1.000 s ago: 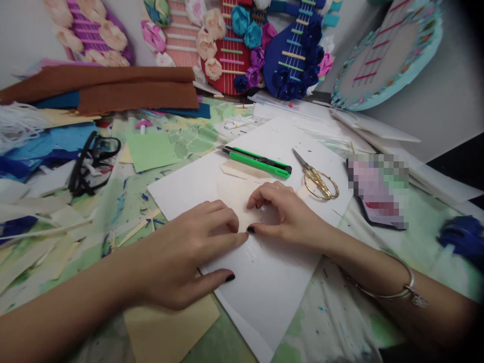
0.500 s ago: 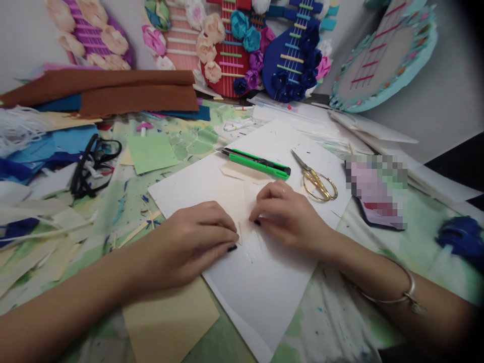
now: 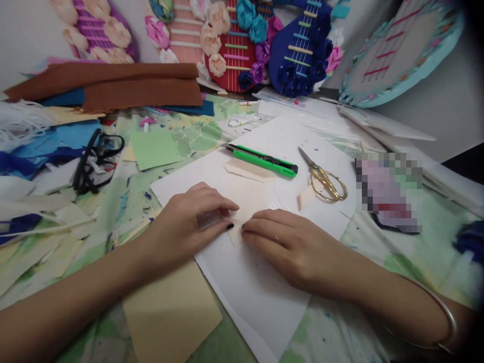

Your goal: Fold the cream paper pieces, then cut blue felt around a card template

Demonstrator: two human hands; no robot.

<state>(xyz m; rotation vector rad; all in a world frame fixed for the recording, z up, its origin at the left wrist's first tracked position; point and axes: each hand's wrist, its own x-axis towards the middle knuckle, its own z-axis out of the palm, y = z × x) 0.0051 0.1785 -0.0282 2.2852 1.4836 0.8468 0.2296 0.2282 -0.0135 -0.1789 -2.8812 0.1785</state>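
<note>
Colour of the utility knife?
The knife is bright green with black parts; the head view shows it.

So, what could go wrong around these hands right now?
The cream paper between the left hand and right hand could crease if they press or pull unevenly. The green cutter lies just beyond them, its blade seemingly out; a forward reach might nick a finger. The small cream scrap by the gold-handled scissors might get knocked aside.

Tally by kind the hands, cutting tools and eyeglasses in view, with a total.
Hands: 2 (left hand, right hand)
Green cutter: 1
Scissors: 1 pair
Eyeglasses: 1 pair
Total: 5
</note>
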